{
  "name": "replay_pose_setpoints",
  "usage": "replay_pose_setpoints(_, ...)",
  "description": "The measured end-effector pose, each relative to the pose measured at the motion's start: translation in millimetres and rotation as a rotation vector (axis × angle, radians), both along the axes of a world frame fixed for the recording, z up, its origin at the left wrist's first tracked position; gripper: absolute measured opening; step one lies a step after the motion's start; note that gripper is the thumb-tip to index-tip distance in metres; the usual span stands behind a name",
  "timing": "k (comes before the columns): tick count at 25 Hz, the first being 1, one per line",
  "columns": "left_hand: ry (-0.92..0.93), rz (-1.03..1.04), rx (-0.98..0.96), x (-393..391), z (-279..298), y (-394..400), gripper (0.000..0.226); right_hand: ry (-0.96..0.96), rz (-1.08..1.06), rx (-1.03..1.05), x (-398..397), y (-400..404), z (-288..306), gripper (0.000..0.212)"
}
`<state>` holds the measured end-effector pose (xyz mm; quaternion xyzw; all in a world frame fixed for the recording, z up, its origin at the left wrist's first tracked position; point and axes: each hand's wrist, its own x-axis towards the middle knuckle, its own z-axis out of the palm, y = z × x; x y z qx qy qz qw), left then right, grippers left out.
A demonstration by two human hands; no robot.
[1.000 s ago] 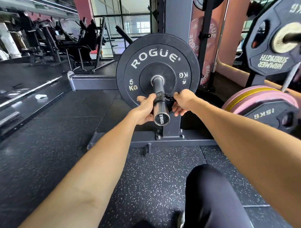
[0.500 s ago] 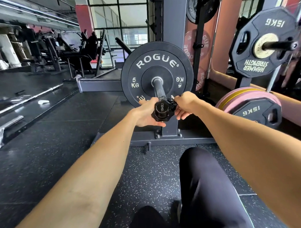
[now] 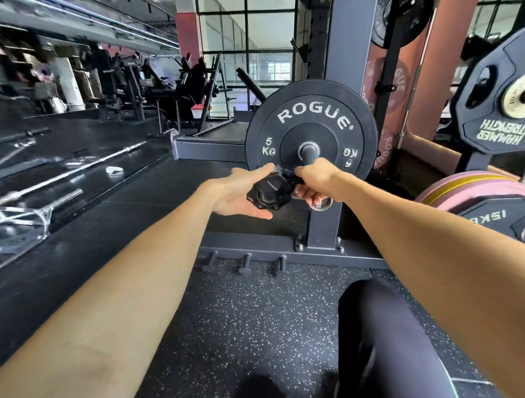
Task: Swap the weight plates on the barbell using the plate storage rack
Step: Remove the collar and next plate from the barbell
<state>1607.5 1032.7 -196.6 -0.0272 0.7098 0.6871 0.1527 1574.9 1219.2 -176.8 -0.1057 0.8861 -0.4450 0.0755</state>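
A black Rogue 5 kg plate [image 3: 310,119] sits on the barbell sleeve [image 3: 308,151], which points toward me; its silver end cap [image 3: 321,205] shows under my right hand. The black collar [image 3: 269,193] is off to the left of the sleeve end, held between both hands. My left hand [image 3: 235,193] cups it with straight fingers, thumb over the top. My right hand [image 3: 315,182] pinches the collar's lever side. On the storage rack at right hang a black Hammer Strength plate [image 3: 496,122], pink plates [image 3: 475,185] and a 15 kg plate [image 3: 494,217].
A grey rack upright [image 3: 326,223] stands right behind the sleeve, with a base beam and short pegs [image 3: 245,263] on the speckled floor. Loose bars [image 3: 70,172] lie on the platform to the left. My knee [image 3: 376,329] is low in view.
The collar slid along the sleeve toward me and came off its end, ending up to the left. My left hand's fingers have straightened. The view shifted left.
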Motion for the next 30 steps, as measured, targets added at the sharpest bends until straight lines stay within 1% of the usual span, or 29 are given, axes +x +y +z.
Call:
replay_pose_setpoints(1,0.037,0.017,-0.014,-2,5,-11,0.120,-0.010,0.031,-0.028,-8,-10,5,0.039)
replay_pose_setpoints(3,0.117,0.106,-0.066,-10,13,-34,0.099,-0.020,0.096,-0.084,-27,-31,17,0.033)
replay_pose_setpoints(4,0.147,0.159,-0.106,-15,16,-47,0.096,-0.012,0.133,-0.098,-37,-41,22,0.029)
replay_pose_setpoints(6,0.193,0.214,-0.153,-33,26,-76,0.105,0.004,0.214,-0.117,-62,-65,34,0.016)
replay_pose_setpoints(8,0.233,0.241,-0.219,-55,39,-103,0.113,0.035,0.258,-0.111,-92,-89,46,0.009)
replay_pose_setpoints(10,0.253,0.264,-0.302,-85,52,-128,0.104,0.092,0.248,-0.065,-128,-113,59,0.011)
replay_pose_setpoints(12,0.282,0.259,-0.337,-115,61,-147,0.096,0.210,0.208,0.045,-161,-132,72,0.017)
replay_pose_setpoints(14,0.320,0.301,-0.356,-154,68,-168,0.094,0.319,0.166,0.144,-198,-157,85,0.021)
replay_pose_setpoints(16,0.348,0.340,-0.382,-195,72,-186,0.095,0.344,0.131,0.175,-235,-181,92,0.019)
replay_pose_setpoints(19,0.368,0.343,-0.444,-257,72,-210,0.100,0.368,0.098,0.209,-296,-217,92,0.014)
replay_pose_setpoints(21,0.365,0.354,-0.492,-292,66,-225,0.098,0.402,0.108,0.309,-327,-237,85,0.004)
replay_pose_setpoints(23,0.345,0.361,-0.510,-330,53,-240,0.095,0.401,0.084,0.417,-357,-258,73,0.016)
replay_pose_setpoints(27,0.298,0.362,-0.508,-395,20,-264,0.092,0.400,0.053,0.483,-404,-287,50,0.022)
replay_pose_setpoints(30,0.325,0.375,-0.536,-434,6,-275,0.086,0.376,0.016,0.478,-432,-302,39,0.015)
